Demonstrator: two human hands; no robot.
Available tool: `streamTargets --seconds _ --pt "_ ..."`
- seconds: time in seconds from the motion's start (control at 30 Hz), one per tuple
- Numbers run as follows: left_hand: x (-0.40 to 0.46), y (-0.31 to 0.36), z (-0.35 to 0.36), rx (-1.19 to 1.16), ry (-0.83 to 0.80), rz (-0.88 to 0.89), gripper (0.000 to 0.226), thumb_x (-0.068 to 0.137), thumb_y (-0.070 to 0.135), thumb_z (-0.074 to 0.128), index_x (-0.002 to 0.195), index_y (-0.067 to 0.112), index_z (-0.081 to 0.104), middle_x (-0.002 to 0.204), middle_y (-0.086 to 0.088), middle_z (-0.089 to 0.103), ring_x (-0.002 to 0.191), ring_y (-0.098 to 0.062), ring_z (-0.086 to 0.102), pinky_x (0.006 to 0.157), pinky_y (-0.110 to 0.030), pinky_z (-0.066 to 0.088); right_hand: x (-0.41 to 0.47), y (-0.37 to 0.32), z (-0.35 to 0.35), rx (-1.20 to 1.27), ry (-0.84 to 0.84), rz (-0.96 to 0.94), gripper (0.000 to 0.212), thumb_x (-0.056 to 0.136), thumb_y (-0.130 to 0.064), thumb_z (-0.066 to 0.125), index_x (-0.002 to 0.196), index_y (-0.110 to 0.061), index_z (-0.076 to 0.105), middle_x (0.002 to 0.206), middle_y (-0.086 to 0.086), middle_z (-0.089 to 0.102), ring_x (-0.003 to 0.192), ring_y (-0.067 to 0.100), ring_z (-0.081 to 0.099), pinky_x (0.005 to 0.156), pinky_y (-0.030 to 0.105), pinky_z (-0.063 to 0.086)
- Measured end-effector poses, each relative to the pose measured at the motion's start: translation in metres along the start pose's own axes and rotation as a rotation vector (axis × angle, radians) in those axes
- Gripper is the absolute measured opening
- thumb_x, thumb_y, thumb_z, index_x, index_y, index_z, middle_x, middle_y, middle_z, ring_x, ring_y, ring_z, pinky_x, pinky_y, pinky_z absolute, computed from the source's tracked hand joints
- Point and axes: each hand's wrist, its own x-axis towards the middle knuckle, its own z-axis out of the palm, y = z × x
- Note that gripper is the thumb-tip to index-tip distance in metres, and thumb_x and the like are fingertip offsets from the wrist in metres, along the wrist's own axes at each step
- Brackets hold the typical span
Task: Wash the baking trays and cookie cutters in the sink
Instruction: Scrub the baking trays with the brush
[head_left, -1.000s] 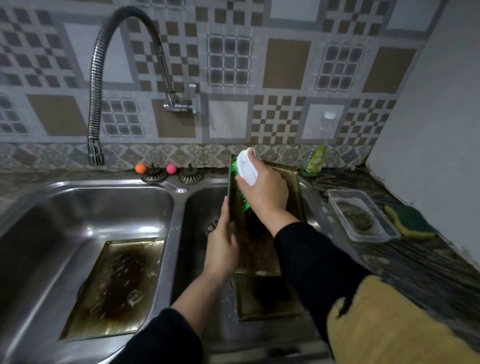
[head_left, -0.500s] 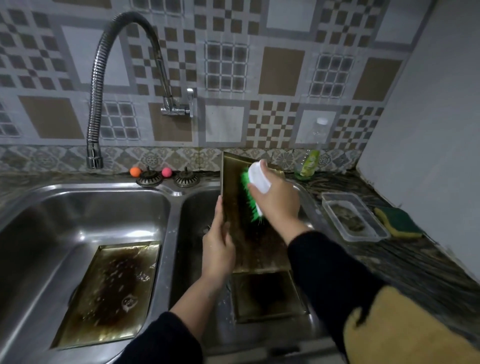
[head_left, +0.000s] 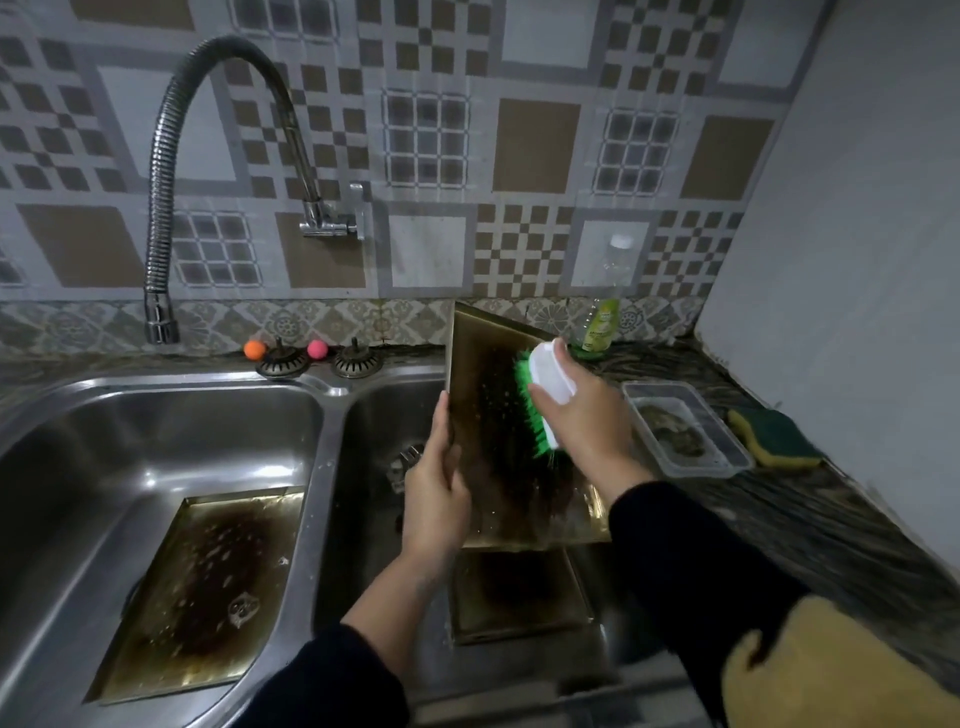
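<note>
Head view, step in hand: scrubbing the burnt face of a baking tray (head_left: 498, 447) held upright over the right basin (head_left: 374, 467) of the double sink.
Left hand (head_left: 436, 493): fingers and thumb wrapped round the tray's left edge, propping it on its lower edge, tilted back a little.
Right hand (head_left: 582, 421): clamped round the white back of a scrub brush (head_left: 540, 400), green bristles pressed on the dark stain near the tray's middle.
Other trays: a second stained tray (head_left: 197, 587) lies flat in the left basin (head_left: 130, 457); a third (head_left: 519, 592) lies flat in the right basin, just below the held one.
Cookie cutters: none that I can pick out.
Water: the flexible tap (head_left: 161, 208) hangs over the left basin and shows no stream.
Doing it well: in my judgement the left hand should brace hard against the brush, so the tray does not skate on its lower edge.
Stroke: short, firm passes across the black patch look better than long sweeps; the stain runs down to the lower half, so work downward.
Risk: a wet rim may slip through the fingers and drop on the tray beneath.
Within reach: a soap bottle (head_left: 602, 322), a clear tub (head_left: 685, 431) and a sponge (head_left: 774, 436) on the counter (head_left: 831, 519) to the right, if more soap is wanted.
</note>
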Motion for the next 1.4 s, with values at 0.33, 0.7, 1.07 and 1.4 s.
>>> streamTargets --seconds 0.33,0.7,1.07,1.4 --pt "0.005 -0.003 -0.004 0.083 0.077 -0.021 0.068 0.095 -0.005 0.043 0.149 0.033 0.025 0.104 0.058 0.043 0.104 0.028 0.046 0.102 -0.020 0.040 -0.063 0.024 0.014 -0.014 0.006 0.049 0.063 0.087 -0.051 0.058 0.145 -0.040 0.033 0.089 0.005 0.070 0.081 0.020 0.066 0.059 0.023 0.037" --pt "0.002 0.004 0.021 0.512 0.036 0.112 0.085 0.092 0.003 0.045 0.145 0.055 0.002 0.100 0.008 0.062 0.079 -0.006 0.060 0.072 -0.035 0.056 0.001 -0.060 -0.004 0.305 -0.156 0.092 0.086 0.085 -0.057 0.057 0.151 -0.039 0.004 0.139 0.000 0.051 0.116 0.025 0.055 0.081 0.031 0.047" --pt "0.010 -0.006 -0.012 0.561 -0.017 -0.011 0.056 0.096 0.056 0.023 0.147 0.047 0.002 0.094 0.011 0.067 0.090 -0.008 0.063 0.076 -0.035 0.052 -0.006 -0.087 -0.015 0.652 -0.094 0.117 0.073 0.091 -0.019 0.059 0.151 -0.032 0.018 0.152 -0.006 0.033 0.115 0.008 0.049 0.081 0.011 0.038" --pt "0.033 -0.018 -0.041 -0.020 0.010 -0.197 0.080 0.083 0.057 0.053 0.151 0.037 0.016 0.146 0.008 0.042 0.128 -0.009 0.042 0.099 -0.024 0.035 -0.015 -0.088 -0.023 0.895 -0.153 0.153 0.060 0.093 -0.017 0.056 0.147 -0.031 0.034 0.152 -0.012 0.033 0.139 0.013 0.030 0.099 0.025 0.031"
